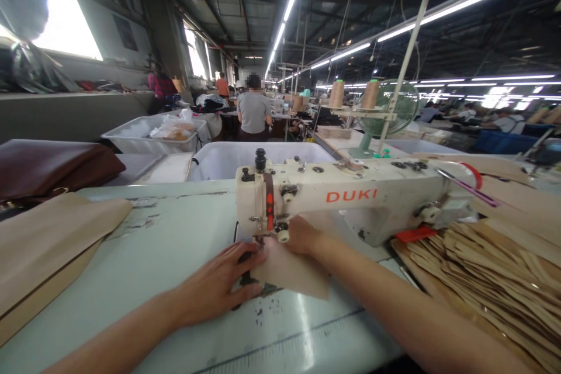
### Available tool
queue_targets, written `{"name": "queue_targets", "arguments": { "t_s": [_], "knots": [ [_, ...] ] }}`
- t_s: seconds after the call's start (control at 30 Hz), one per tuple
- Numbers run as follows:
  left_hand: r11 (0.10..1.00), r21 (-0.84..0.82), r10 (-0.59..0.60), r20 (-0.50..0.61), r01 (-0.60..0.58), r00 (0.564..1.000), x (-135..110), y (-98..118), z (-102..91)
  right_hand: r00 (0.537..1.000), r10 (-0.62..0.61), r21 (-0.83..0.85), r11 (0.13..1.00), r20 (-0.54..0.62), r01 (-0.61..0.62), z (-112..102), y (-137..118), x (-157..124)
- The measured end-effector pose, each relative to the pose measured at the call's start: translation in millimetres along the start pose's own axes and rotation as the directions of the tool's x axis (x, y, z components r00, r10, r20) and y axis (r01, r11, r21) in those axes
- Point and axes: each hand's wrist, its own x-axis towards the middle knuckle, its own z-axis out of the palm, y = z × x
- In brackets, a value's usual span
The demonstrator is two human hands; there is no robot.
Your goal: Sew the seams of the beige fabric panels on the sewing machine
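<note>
A flat beige piece of material [291, 272] lies under the needle end of a cream sewing machine [307, 190] marked in orange letters. My left hand [221, 277] rests beside the presser foot, fingers stretched out, its fingertips at the left edge of the piece. Behind the needle area, under the machine's arm, my right hand [302, 235] is bent in at the far side of the piece. Its fingers are mostly hidden by the machine head, so I cannot see whether they grip the material.
Beige panels [52, 245] lie on the table's left, near a brown leather-like item [56, 166]. Stacked tan strips [495, 280] cover the right. Behind the machine stand a white bin [263, 155], thread cones [370, 95] and a fan [397, 108]. A person in grey [254, 111] is further back.
</note>
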Motion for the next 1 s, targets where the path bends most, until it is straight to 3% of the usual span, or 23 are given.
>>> {"name": "queue_targets", "arguments": {
  "t_s": [0.17, 0.27, 0.4, 0.57, 0.8, 1.0],
  "knots": [
    [0.992, -0.069, -0.107, -0.075, 0.102, 0.991, -10, 5, -10.0, 0.996, 0.069, -0.111, 0.992, 0.065, -0.062, -8, -19, -29],
    [0.991, -0.079, -0.114, -0.104, 0.106, 0.988, -9, 3, -1.8, 0.992, 0.119, -0.14, 0.984, 0.042, -0.112, -7, -35, -48],
    [0.995, -0.038, -0.093, -0.084, 0.09, 0.992, -4, -2, 12.8, 0.994, 0.104, -0.102, 0.99, 0.037, -0.1, 13, -48, -59],
    [0.998, 0.012, -0.055, -0.061, 0.056, 0.997, -6, 0, 21.2, 0.999, 0.023, 0.025, 0.999, 0.022, -0.023, 36, -39, -67],
    [0.981, 0.193, 0.026, -0.139, 0.001, 0.99, -15, -7, 35.0, 1.0, 0.026, 0.063, 0.998, 0.008, -0.026, 40, -37, -69],
    [0.968, 0.25, 0.051, -0.161, -0.009, 0.986, -18, -17, 40.3, 0.999, 0.031, 0.042, 0.999, -0.016, -0.03, 44, -35, -64]
  ]
}}
